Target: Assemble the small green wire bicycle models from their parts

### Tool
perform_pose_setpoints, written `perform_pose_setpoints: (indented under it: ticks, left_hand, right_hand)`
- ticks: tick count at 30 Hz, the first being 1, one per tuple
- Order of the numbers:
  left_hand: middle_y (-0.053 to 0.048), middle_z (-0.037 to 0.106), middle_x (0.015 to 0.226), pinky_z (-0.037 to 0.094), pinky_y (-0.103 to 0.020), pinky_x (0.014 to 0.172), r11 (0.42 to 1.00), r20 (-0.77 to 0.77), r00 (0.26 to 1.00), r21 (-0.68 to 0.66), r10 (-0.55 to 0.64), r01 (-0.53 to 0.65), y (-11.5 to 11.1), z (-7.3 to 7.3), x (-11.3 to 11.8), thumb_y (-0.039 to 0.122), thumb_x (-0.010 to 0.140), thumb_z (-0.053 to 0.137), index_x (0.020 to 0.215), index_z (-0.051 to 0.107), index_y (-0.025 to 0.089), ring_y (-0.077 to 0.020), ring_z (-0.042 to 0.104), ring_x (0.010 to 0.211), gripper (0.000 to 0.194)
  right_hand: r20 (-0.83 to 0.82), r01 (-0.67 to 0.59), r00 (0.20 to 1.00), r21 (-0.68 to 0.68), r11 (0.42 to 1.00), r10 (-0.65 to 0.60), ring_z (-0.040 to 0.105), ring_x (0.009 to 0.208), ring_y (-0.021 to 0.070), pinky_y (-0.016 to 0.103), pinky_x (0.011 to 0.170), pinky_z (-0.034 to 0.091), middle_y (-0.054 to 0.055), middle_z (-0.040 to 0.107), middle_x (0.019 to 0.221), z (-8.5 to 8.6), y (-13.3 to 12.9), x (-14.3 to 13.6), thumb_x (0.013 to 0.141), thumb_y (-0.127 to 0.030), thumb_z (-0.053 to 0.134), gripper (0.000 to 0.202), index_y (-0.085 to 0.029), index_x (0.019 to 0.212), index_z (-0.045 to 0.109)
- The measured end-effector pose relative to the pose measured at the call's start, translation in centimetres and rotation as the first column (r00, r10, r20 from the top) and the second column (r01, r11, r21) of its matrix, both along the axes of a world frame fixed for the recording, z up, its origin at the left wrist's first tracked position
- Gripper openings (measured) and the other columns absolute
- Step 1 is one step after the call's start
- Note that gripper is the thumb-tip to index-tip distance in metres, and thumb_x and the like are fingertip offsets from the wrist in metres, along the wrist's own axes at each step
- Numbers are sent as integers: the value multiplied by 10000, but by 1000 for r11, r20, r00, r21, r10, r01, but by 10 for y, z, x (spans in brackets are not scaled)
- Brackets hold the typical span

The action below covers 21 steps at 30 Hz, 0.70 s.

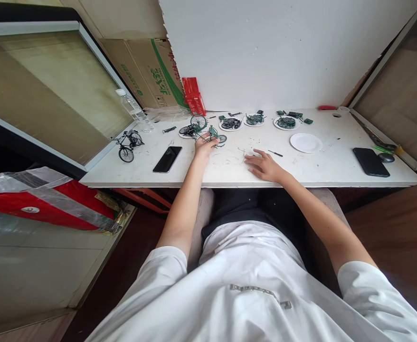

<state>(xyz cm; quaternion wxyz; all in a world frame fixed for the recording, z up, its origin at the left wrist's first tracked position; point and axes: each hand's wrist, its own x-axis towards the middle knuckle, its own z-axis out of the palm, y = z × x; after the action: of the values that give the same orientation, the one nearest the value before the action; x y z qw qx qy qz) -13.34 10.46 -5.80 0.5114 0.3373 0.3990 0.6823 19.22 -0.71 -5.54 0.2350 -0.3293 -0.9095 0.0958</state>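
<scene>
My left hand [204, 145] is closed around a green model bicycle [213, 135], holding it just over the white table. Its small wheel shows at the right of my fingers. A larger green wheel [198, 122] appears just behind the hand; whether it belongs to the held bicycle I cannot tell. Fingers spread, my right hand [263, 165] rests low on the tabletop with nothing visible in it. Close to its fingertips are tiny thin pieces [243, 152]. A slim dark screwdriver [275, 153] lies just beyond that hand.
A finished-looking black model bicycle [126, 145] stands at left by a phone [167, 159] and a water bottle [135, 111]. Plates of parts [287, 122] line the back. Right are a bare white plate [306, 142], another phone [371, 162] and a red-handled tool [327, 108].
</scene>
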Motion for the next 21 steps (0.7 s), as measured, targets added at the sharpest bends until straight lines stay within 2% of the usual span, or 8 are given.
perform_pose_setpoints:
  ticks: [5,9,11,16,21]
  left_hand:
    - [22,740,838,601,-296,807,1000,-19,1000,-21,4,-4,-2,0,5,25,527,979,1110,677,205,-137,718,749,681]
    - [13,730,844,605,-317,850,1000,-43,999,1,-16,16,-3,-1,11,21,527,985,1101,688,200,-151,731,796,671]
    - [6,728,852,604,-329,862,1000,-59,998,1,-29,29,-4,-2,15,26,530,984,1094,690,201,-161,733,819,660]
    - [-10,744,914,583,-308,807,998,-121,990,-26,-65,62,-11,-2,30,83,545,981,1141,689,203,-164,734,819,675]
    - [-15,783,936,574,-287,771,994,-136,985,-44,-109,104,-23,0,50,113,490,995,1138,691,202,-175,748,833,721]
  right_hand:
    - [-115,-1,993,7,1000,2,563,1448,404,668,1191,500,77,776,1441,3,-1,-2,1058,-400,624,371,-260,1352,801]
    - [-175,14,985,36,999,-7,623,1313,381,627,1123,546,101,829,1257,4,-2,-3,1058,-418,631,322,-259,1244,840]
    - [-181,21,983,61,998,-10,631,1282,376,623,1110,552,110,824,1247,3,-1,-3,1065,-428,626,321,-258,1225,847]
    - [-149,60,988,79,995,-48,566,1437,415,684,1164,517,91,771,1438,-4,3,-3,1083,-422,608,343,-268,1281,842]
    - [-134,62,989,53,997,-54,567,1470,405,673,1189,514,74,822,1335,-9,7,-2,1099,-392,609,319,-271,1260,856]
